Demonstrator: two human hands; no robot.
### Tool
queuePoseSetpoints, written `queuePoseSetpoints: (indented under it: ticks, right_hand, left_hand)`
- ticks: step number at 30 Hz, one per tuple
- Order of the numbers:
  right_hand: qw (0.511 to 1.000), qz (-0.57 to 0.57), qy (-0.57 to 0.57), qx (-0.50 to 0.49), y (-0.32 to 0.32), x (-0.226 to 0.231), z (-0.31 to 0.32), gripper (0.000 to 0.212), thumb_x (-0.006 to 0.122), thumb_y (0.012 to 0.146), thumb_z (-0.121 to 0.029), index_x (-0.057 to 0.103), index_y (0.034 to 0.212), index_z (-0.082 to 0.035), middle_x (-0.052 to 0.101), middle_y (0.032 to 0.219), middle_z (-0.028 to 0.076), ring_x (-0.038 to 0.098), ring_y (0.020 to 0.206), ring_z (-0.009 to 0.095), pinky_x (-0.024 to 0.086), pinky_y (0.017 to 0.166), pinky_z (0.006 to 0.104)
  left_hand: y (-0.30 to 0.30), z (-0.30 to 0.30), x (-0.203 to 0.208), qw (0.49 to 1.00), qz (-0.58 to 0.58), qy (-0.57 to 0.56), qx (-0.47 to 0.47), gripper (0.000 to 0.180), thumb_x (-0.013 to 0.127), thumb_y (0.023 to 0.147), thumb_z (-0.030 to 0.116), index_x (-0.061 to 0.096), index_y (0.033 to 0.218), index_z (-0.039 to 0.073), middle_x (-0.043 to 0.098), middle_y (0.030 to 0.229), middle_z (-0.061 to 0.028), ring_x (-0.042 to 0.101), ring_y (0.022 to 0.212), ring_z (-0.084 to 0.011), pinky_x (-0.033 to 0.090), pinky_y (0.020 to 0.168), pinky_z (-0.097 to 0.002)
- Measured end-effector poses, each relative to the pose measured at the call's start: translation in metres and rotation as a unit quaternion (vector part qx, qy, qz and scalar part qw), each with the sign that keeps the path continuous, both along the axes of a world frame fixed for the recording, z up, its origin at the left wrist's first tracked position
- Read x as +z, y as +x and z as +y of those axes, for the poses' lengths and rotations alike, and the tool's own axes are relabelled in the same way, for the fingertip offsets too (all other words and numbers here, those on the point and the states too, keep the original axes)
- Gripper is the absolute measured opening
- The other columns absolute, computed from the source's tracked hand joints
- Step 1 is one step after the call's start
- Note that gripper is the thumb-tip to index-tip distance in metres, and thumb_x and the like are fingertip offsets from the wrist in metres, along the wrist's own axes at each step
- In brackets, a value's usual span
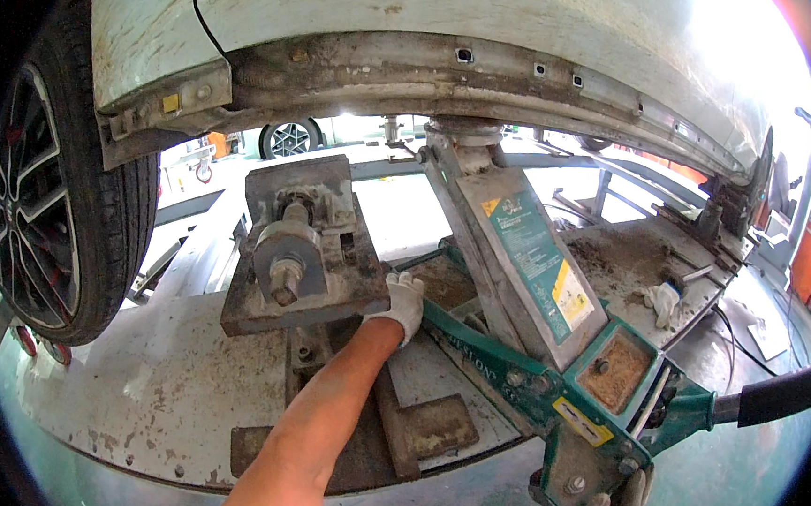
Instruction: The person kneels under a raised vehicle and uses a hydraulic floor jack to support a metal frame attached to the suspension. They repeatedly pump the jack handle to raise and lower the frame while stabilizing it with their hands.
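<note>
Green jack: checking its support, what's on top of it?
Atop the jack, a round saddle appears to meet a dirty sill; the saddle's upper face is covered, so contact can't be confirmed.

The single view is an upright, wide fisheye on the person's head, facing forward and down at the jack (550, 343) from close by, above its near side. It reaches past the jack to the wheel (97, 222) on its left, the car (497, 15) above and the floor (747, 484) below.
</note>
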State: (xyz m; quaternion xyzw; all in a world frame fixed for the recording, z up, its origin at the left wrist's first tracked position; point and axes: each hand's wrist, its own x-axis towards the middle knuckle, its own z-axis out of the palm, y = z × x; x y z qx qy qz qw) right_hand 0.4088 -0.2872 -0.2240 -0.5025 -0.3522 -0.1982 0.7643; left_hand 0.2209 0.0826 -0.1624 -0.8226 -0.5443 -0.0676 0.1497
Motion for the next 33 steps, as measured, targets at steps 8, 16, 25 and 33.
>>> queuePoseSetpoints:
  ticks: [8,16,25,33]
  right_hand:
    - [0.998,-0.027,-0.043,-0.046,0.003,0.001,-0.004,0.050,0.063,0.100,-0.021,0.055,0.139,0.009,0.060,0.136,0.025,0.058,0.124,0.037,0.044,0.109,0.0477]
    - [0.999,0.004,-0.040,-0.024,-0.001,0.008,-0.003,0.048,0.064,0.100,-0.023,0.057,0.136,0.008,0.061,0.133,0.023,0.059,0.121,0.036,0.046,0.107,0.0471]
    - [0.992,-0.076,-0.048,0.086,-0.034,0.135,-0.006,0.045,0.064,0.098,-0.027,0.061,0.132,0.003,0.066,0.123,0.018,0.063,0.115,0.033,0.051,0.100,0.0429]
    - [0.918,-0.186,-0.335,0.105,-0.080,0.284,0.190,0.084,0.074,0.085,-0.051,0.055,0.142,0.008,0.065,0.131,0.028,0.063,0.125,0.041,0.047,0.111,0.0472]
  left_hand:
    - [-0.003,0.008,-0.014,0.999,0.002,0.038,-0.012,0.034,0.048,0.100,0.012,0.059,0.131,0.006,0.053,0.149,-0.0155,0.055,0.134,-0.0342,0.053,0.104,-0.0445]
    - [0.002,0.002,-0.003,1.000,-0.005,-0.003,0.013,0.032,0.049,0.099,0.013,0.059,0.128,0.006,0.051,0.151,-0.0164,0.053,0.135,-0.0348,0.052,0.105,-0.0455]
    - [0.007,0.062,-0.067,0.998,-0.046,0.043,0.029,0.036,0.055,0.096,0.013,0.055,0.131,0.005,0.050,0.145,-0.0178,0.049,0.135,-0.0373,0.052,0.104,-0.0466]
    - [-0.047,0.155,-0.161,0.964,0.055,0.253,0.055,0.049,0.068,0.089,0.011,0.051,0.135,0.011,0.047,0.144,-0.0150,0.045,0.135,-0.0373,0.050,0.100,-0.0523]
